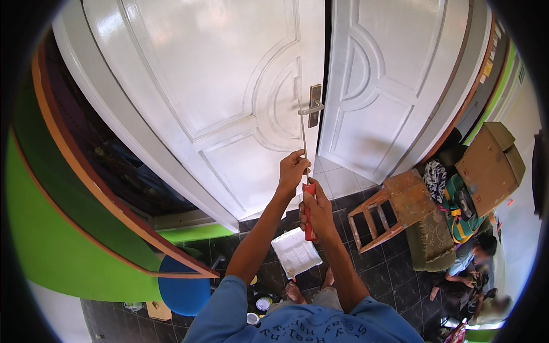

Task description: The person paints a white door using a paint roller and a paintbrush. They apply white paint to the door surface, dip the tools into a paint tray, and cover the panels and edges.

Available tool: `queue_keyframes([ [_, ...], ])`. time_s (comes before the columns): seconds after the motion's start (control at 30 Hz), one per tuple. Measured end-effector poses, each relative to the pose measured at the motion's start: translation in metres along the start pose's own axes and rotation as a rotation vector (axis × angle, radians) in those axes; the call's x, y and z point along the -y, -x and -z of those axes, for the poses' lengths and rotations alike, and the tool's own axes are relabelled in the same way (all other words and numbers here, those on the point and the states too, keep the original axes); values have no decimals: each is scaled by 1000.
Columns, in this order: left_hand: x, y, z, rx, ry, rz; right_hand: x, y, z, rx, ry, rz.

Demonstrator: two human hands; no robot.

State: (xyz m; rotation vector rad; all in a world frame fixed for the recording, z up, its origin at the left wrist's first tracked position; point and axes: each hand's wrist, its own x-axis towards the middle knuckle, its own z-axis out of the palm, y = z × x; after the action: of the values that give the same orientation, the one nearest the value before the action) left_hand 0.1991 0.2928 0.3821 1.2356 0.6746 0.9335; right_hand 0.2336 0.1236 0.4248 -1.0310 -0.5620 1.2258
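Observation:
My right hand (pixel 318 210) is wrapped around the red plastic handle (pixel 309 231) of a tool with a long thin metal rod, which looks like a paint roller. Higher up, my left hand (pixel 294 171) pinches the rod near the handle. The rod runs upward in front of a glossy white panelled door (pixel 223 85) and passes beside its metal lever handle (pixel 312 109). Its far end blends with the white door, so contact there cannot be told. Below my hands, a paint tray (pixel 296 253) coated in white lies on the dark tiles.
Another white door leaf (pixel 373 103) stands to the right. A paint-spotted wooden step stool (pixel 407 199), an armchair (pixel 431 240) and a cardboard box (pixel 489 171) are at right. People sit on the floor at lower right. A blue round seat (pixel 184 287) and open paint cans (pixel 262 304) are lower left.

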Motion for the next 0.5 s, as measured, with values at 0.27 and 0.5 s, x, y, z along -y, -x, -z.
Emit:
queue_keyframes([
  [0.27,5,15,-6,10,-20,3,4,17,9,-16,94,-23],
  [0.5,-24,7,-27,22,26,-41,30,16,12,-1,110,25],
])
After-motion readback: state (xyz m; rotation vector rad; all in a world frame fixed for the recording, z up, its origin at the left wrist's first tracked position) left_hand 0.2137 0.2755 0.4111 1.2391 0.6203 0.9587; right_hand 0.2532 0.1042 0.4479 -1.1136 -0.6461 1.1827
